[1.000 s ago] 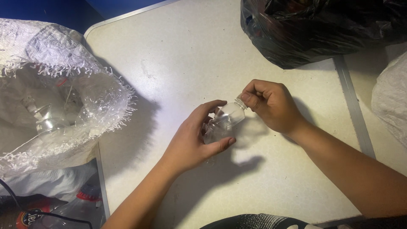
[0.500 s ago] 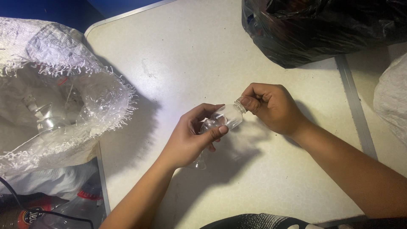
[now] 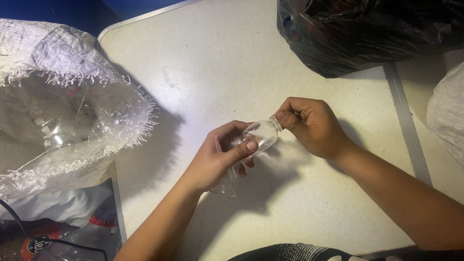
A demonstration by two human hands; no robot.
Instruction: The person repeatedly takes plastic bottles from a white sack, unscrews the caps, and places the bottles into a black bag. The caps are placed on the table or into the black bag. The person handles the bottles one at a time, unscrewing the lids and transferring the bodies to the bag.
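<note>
Gripping a small clear plastic bottle (image 3: 256,140) above the middle of a pale desk (image 3: 203,72), the left hand (image 3: 217,157) wraps round the crumpled body with the thumb pressed across its side, while the right hand (image 3: 309,125) is curled shut, its fingertips pinching the bottle's neck where a cap would sit; whether a cap is there cannot be told. The bottle lies tilted, its neck toward the right hand, its squashed base poking out below the left palm. The thin plastic looks slippery and already dented, so a harder squeeze could buckle it further or let it shoot out of the grasp, and anything loosened at the neck could drop and roll over the desk edge. To the left, beside the desk, a white woven sack (image 3: 63,96) with a frayed rim stands open, holding more clear bottles. At the far right corner lies a shiny black plastic bag (image 3: 367,34), bulging and knotted in folds. A second white sack (image 3: 447,111) shows at the right edge. Bottom left, on the floor, lie bottles with red caps and a dark round label (image 3: 36,244).
</note>
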